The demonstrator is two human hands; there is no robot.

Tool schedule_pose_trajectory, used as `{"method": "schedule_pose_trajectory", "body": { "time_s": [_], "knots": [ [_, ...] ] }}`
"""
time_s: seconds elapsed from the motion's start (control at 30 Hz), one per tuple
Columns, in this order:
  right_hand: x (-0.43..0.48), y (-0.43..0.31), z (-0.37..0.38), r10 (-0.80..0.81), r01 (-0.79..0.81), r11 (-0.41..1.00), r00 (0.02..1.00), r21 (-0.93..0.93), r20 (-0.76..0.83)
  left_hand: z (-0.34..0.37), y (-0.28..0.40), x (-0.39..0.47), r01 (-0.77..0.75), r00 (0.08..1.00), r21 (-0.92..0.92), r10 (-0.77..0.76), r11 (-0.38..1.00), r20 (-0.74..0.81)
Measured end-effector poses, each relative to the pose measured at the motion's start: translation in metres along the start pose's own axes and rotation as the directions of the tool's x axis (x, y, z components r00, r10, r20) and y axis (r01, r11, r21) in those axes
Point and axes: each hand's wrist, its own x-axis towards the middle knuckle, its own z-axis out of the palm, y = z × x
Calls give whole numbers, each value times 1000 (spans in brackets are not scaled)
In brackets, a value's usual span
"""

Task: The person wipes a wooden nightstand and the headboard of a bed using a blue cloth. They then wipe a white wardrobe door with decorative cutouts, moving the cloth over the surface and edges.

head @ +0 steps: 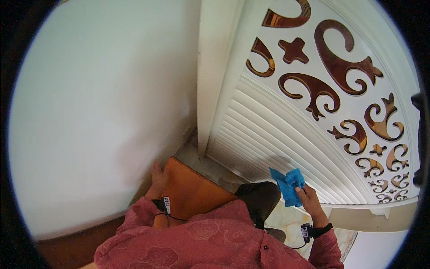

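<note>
A folded blue cloth (289, 188) is pinched between the thumb and fingers of my right hand (308, 198). It is held up in front of the ribbed lower part of a white louvred panel (268, 134); a gap from the slats cannot be judged. My left hand (159, 176) is at the left edge of an orange-brown flat top (195, 188), possibly wood, between it and the white wall. Its fingers are blurred, so whether they grip that edge is unclear. Both wrists wear a black strap with a small device on it.
Scrollwork cut-outs (309, 90) with dark reflective backing fill the panel's upper part. A white upright post (215, 74) stands between panel and wall (100, 101). A strip of dusty floor (208, 168) shows behind the orange-brown top. Marble-patterned flooring (289, 222) lies below my right hand.
</note>
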Motion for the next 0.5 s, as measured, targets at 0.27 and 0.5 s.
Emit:
{"method": "schedule_pose_trajectory", "body": {
  "time_s": [0.27, 0.5],
  "knots": [
    [-33, -55, 1, -48, 49, 998, 999, 40, -24, -68, 153, -33, -603, 644, -36, 513, 797, 567],
    [-73, 5, 0, 26, -33, 993, 998, 110, 61, -66, 202, -74, -642, 440, -47, 418, 765, 795]
  ]
}}
